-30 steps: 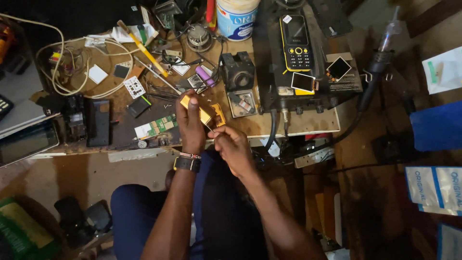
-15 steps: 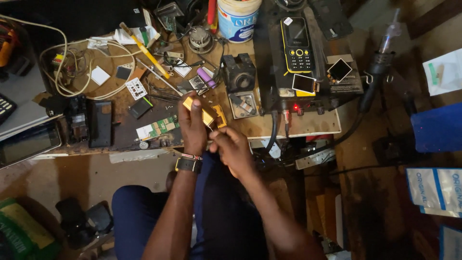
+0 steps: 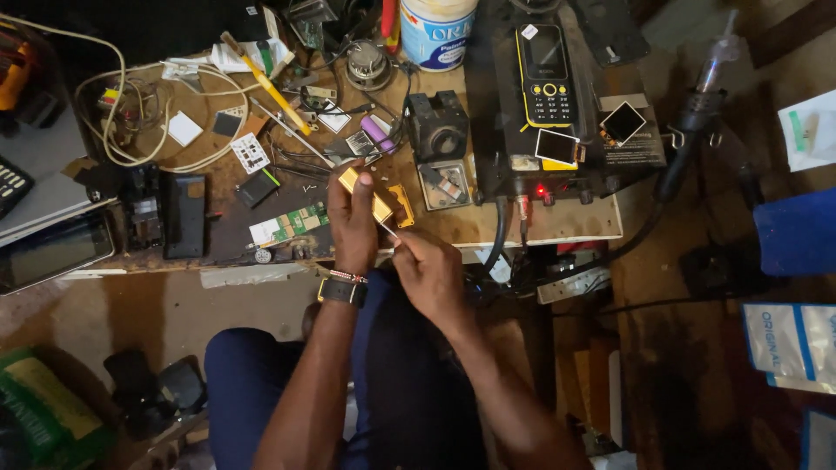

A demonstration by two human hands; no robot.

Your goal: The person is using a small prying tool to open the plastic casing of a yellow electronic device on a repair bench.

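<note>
My left hand (image 3: 352,224) grips a small gold phone (image 3: 372,196) held over the front edge of the cluttered workbench (image 3: 557,222). A watch sits on that wrist. My right hand (image 3: 428,271) is just to the right and nearer me, pinching a thin pale tool (image 3: 389,230) whose tip touches the gold phone's lower side. Both hands are above my lap.
A green circuit board (image 3: 294,223), a dark phone (image 3: 184,215), loose cables (image 3: 122,130) and a yellow-handled tool (image 3: 266,83) lie left. A black-and-yellow keypad phone (image 3: 547,74) rests on a black unit (image 3: 557,130); a white tub (image 3: 438,30) stands behind. A soldering handle (image 3: 697,122) hangs right.
Both hands stay at the bench edge with the gold phone; my right hand has shifted slightly down and right while working the thin tool against it.
</note>
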